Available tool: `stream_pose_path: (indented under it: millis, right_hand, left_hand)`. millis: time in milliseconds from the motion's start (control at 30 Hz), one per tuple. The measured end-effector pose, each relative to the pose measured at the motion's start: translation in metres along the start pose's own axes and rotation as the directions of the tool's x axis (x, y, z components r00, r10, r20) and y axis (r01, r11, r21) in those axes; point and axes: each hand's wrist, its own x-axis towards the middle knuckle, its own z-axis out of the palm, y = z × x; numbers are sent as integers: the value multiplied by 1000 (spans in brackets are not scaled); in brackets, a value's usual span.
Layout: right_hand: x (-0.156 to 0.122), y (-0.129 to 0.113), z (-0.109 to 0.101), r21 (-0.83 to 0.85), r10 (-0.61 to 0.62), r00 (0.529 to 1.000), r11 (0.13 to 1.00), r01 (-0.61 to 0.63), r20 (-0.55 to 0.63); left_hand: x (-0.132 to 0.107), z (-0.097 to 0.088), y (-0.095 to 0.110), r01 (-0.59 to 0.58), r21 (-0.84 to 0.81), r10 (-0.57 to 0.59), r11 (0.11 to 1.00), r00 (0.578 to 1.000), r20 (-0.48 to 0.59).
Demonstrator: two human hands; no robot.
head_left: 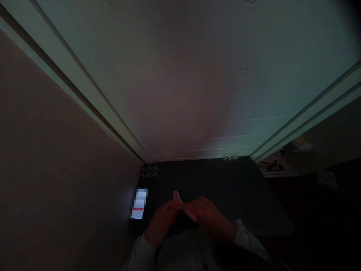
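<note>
In the dim light, my left hand (162, 220) and my right hand (208, 216) meet above the dark tabletop, close to my body. Between them is a small folded pink piece (191, 214) with a pale edge; it looks like paper. The fingers of both hands pinch it, the left at its upper part and the right along its lower part. One tip of it sticks up past the left fingers. My fingers cover much of its middle. A lit phone (138, 205), its screen blurred out, lies left of my left hand.
The dark table (214, 180) runs up to a pale panel (175, 82) with embossed hearts. Small shiny ring-like pieces (149, 170) sit at the back left corner, and a similar cluster (231, 156) at the back right. A brown wall (62, 158) borders the left.
</note>
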Motion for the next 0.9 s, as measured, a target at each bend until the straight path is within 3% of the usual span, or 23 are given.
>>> stream_pose_path:
  millis: [267, 433, 633, 900]
  right_hand:
    - [-3, 1, 0, 109, -3, 999, 994, 7, -35]
    - [-2, -1, -1, 162, 7, 999, 987, -12, 32]
    - [2, -7, -8, 268, 34, 995, 962, -58, 94]
    - [2, -8, -14, 412, 114, 986, 898, -154, 120]
  left_hand:
    - [1, -6, -2, -27, -73, 36, 997, 990, 134]
    - [-2, -10, -4, -25, -95, 42, 995, 983, 180]
    - [-7, -19, -9, -110, -191, 162, 975, 946, 280]
    - [-11, -26, -5, -207, -119, 234, 971, 930, 284]
